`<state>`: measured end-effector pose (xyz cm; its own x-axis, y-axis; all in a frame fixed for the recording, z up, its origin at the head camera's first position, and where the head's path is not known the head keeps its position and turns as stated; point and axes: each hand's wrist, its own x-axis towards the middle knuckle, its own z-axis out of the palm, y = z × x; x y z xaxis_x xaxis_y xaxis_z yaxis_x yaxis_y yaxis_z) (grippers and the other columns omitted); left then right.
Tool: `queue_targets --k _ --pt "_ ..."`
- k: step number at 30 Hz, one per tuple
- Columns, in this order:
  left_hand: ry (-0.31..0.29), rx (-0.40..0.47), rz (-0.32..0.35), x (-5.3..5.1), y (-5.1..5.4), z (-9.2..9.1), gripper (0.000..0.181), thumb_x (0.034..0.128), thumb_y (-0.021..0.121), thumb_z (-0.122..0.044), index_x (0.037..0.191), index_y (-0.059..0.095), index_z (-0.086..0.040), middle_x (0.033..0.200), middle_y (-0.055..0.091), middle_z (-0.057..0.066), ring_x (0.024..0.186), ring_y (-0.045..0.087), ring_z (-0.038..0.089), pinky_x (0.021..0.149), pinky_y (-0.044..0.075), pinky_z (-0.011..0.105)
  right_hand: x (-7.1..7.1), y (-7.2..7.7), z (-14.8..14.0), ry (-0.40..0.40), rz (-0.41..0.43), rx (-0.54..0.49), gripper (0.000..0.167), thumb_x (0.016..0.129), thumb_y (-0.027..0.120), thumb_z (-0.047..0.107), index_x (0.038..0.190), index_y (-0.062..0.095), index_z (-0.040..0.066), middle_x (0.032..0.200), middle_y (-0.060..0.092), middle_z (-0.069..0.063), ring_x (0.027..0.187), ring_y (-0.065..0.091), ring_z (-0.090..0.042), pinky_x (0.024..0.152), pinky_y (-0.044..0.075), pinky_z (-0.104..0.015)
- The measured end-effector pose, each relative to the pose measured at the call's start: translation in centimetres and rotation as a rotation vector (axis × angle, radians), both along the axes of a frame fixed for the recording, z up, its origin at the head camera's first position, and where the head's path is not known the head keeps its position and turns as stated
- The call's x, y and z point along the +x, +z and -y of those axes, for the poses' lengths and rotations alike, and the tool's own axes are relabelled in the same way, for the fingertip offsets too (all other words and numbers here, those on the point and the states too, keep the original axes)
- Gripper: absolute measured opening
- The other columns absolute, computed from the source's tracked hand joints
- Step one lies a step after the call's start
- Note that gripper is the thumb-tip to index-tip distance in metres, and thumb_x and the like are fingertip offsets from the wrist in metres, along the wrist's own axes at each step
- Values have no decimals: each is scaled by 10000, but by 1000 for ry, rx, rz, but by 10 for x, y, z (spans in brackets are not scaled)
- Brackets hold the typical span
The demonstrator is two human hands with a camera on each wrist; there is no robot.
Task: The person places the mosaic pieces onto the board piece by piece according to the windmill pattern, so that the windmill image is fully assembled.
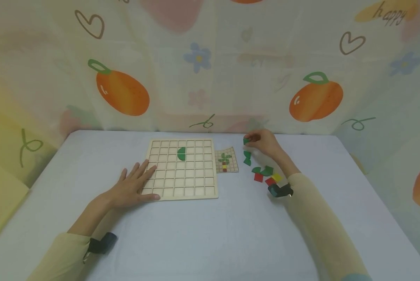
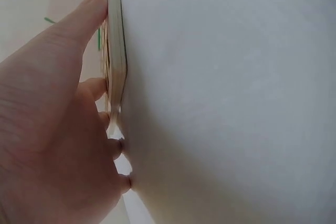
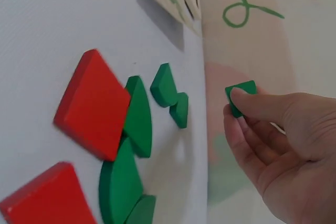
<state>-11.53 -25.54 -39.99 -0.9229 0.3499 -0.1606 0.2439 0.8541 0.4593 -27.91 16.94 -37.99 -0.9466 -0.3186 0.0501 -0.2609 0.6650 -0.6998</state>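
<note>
A pale wooden grid board (image 1: 179, 191) lies on the table, and two green quarter-round pieces (image 1: 181, 153) sit together in its upper middle. My left hand (image 1: 132, 187) rests with spread fingers on the board's left edge; the left wrist view shows the thumb on top of its rim (image 2: 116, 51). Off the table at the back right, my right hand (image 1: 264, 142) pinches a green piece (image 3: 242, 94) between thumb and fingers. Below that hand lie loose green pieces (image 1: 247, 157), red squares (image 1: 258, 177) and a yellow piece (image 1: 277, 177).
A small pattern card (image 1: 233, 160) with a green, red and yellow flower design lies against the board's right side, its far edge curling up. White cloth (image 1: 202, 238) covers the table. A printed curtain (image 1: 231, 89) hangs behind its back edge.
</note>
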Motion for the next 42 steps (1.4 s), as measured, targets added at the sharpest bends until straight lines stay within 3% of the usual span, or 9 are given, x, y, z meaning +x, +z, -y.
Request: queue_targets --k 10,17,25,42 --pt "-5 6 -7 -1 -2 0 1017 838 668 -595 1557 205 -46 1614 35 248 1449 -15 509 1094 -63 697 -1 17 22 45 -17 2 207 903 682 42 1095 707 -33 1102 688 -197 1013 626 -326 904 515 -417" --pt "-8 -3 -3 -3 -6 1 1027 836 654 -619 1564 189 -62 1620 16 233 1457 -33 489 1097 -75 689 3 20 39 133 -49 -10 192 887 691 1 1070 715 -54 1148 674 -202 1050 630 -333 930 512 -410" --pt "-3 -9 -1 -3 -7 1 1036 832 645 -638 1564 191 -63 1624 11 223 1460 -34 482 1100 -76 685 2 23 57 139 -94 -39 191 831 770 35 1003 734 -39 1051 716 -170 959 676 -297 858 541 -393" --pt "-2 -11 1 -2 -5 2 1033 831 641 -644 1566 193 -74 1625 17 218 1462 -28 479 1102 -71 684 4 12 96 212 61 -51 190 882 737 108 1038 748 -1 1066 726 -114 1001 673 -244 906 524 -340"
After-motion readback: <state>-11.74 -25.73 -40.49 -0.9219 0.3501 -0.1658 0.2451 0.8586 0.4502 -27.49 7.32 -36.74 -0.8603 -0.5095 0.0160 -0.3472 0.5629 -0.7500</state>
